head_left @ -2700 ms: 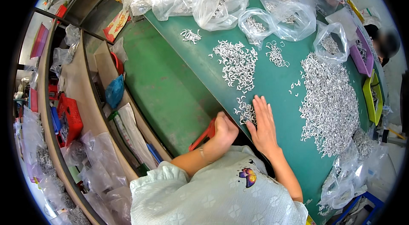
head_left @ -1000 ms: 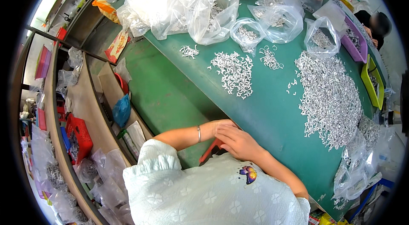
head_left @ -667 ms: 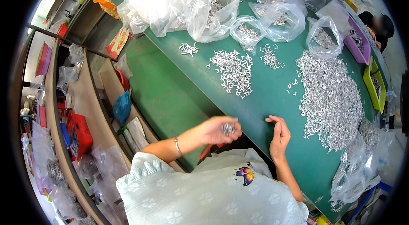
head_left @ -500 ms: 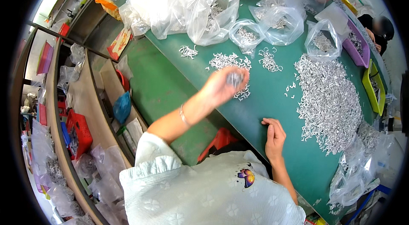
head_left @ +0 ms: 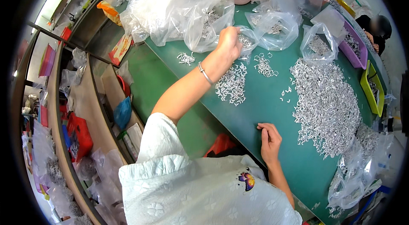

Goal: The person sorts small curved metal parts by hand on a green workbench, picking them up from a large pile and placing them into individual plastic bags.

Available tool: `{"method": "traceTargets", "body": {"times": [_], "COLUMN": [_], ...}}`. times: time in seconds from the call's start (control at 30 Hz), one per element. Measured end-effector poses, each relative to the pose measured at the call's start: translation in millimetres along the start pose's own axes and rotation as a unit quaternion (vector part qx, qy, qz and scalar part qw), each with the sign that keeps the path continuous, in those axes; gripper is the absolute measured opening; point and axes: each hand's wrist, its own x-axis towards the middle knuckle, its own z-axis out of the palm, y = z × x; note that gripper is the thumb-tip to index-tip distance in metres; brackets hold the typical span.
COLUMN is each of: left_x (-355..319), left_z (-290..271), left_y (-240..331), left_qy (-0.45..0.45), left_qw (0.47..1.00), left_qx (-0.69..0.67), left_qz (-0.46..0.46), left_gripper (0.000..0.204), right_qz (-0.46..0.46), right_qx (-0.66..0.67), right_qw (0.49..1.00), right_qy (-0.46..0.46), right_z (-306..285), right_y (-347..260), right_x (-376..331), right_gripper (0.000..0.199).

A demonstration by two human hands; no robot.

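Curling loosely over the table point(head_left: 251, 108), the right hand point(head_left: 270, 142) had thumb and fingers apart, nothing visible between. Farther off, curved pieces point(head_left: 231, 86) lay piled beside the left hand point(head_left: 230, 41), which was at the small bag point(head_left: 252, 37), fingers folded, palm hidden, couldn't tell if pinching anything; staying low, centred over its mouth probably best limited scatter.

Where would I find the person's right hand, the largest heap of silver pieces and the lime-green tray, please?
Right hand point(head_left: 271, 143), head view: middle of the hand.
Largest heap of silver pieces point(head_left: 326, 108), head view: its middle.
Lime-green tray point(head_left: 376, 108), head view: its lower end.
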Motion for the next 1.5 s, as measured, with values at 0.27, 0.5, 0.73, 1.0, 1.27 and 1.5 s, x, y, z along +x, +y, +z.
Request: {"method": "traceTargets", "body": {"times": [0.27,0.5,0.73,1.0,1.27,1.5], "left_x": [-102.8,-125.8,-148.7,-146.3,-155.5,-145.5], "left_z": [-87.4,-116.8,-97.5,-95.2,-83.8,-62.5], "left_y": [-54.1,-125.8,-146.3,-141.3,-152.0,-168.0], "left_qy": [-0.073,0.011,-0.057,-0.058,-0.079,-0.031], "left_qw": [0.906,0.717,0.734,0.746,0.862,0.876], "left_qx": [0.235,0.599,0.591,0.562,0.406,0.378], "left_qz": [0.345,0.356,0.328,0.353,0.292,0.297], "left_gripper": [0.024,0.057,0.058,0.056,0.056,0.053], "right_qz": [-0.022,-0.172,-0.138,-0.087,0.030,0.120], "right_qx": [-0.061,-0.194,-0.174,-0.137,-0.002,0.221], "right_qw": [0.996,0.954,0.951,0.968,0.998,0.968], "right_qy": [-0.057,-0.152,-0.214,-0.194,-0.051,0.005], "right_z": [2.1,54.4,32.3,20.1,27.6,50.9], "right_y": [-0.7,18.7,16.2,11.3,14.5,18.3], "right_x": [23.7,113.7,75.9,92.8,65.3,63.2], "right_gripper": [0.029,0.045,0.040,0.046,0.041,0.049]}}
